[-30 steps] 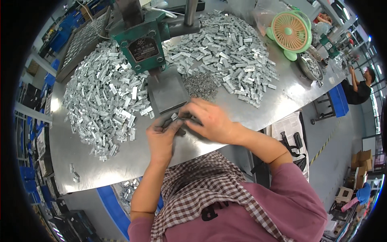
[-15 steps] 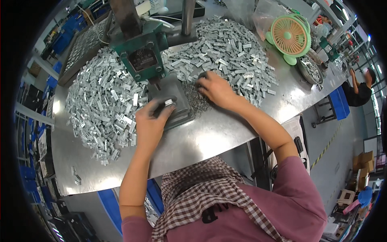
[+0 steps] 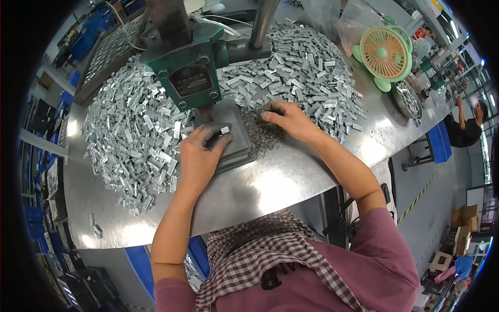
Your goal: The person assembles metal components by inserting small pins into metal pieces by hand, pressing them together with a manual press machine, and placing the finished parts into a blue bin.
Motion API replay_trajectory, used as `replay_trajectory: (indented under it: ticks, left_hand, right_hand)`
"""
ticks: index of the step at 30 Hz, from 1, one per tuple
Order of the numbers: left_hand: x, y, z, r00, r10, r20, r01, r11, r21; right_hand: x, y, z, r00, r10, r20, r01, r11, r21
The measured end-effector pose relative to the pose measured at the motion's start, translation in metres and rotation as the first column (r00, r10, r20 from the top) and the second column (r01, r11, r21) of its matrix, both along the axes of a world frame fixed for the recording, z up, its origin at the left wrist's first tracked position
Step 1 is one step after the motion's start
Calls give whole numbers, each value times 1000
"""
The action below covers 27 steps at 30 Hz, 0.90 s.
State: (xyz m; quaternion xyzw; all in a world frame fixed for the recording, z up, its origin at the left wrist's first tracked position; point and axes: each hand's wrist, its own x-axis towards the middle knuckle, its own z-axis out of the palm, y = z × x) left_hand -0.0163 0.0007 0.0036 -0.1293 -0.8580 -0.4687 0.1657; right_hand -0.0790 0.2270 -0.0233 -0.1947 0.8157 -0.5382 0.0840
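Note:
My left hand [image 3: 200,158] pinches a small silvery metal block [image 3: 224,130] between thumb and fingers, over the flat grey base plate [image 3: 236,139] of a green bench press [image 3: 188,78]. The press ram comes down just behind those fingers. My right hand [image 3: 293,122] is closed, thumb against curled fingers, above a heap of dark metal scraps [image 3: 262,136] to the right of the plate. Whatever lies between its fingertips is hidden. Both hands have blackened fingertips.
A large pile of metal blocks [image 3: 130,135] lies left of the press, another pile [image 3: 306,73] behind and right. A green fan [image 3: 383,52] and a round metal pan of parts [image 3: 408,101] stand farther right. Two loose blocks [image 3: 95,226] lie near the table's left front.
My right hand has drawn back from the edge of the rear block pile to the scraps, its fingers closing. My left hand still pinches the block over the base plate. The view has shifted slightly.

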Motion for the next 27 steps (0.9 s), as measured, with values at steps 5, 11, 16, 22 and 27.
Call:
replay_trajectory:
  ticks: [5, 11, 16, 22, 27]
  left_hand:
    - [4, -1, 0, 999, 8, 34, -7, 1000, -13]
    - [8, 5, -1, 1000, 19, 14, -19, 1000, -6]
    - [-3, 3, -7, 1000, -3, -21, 1, 998, -67]
    - [5, -12, 10, 1000, 3, -1, -3, 999, -42]
    - [-15, 14, -29, 977, -17, -213, 11, 1000, -27]
  right_hand:
    - [17, -21, 29, 998, 70, 8, -69, 997, -26]
    - [32, -55, 45, 956, 116, -269, -127, 992, -24]
    - [24, -53, 43, 949, 97, -300, -92, 995, 31]
    - [20, -65, 56, 837, 234, -496, -123, 962, 246]
    - [31, -47, 63, 799, 207, -565, -24, 949, 314]
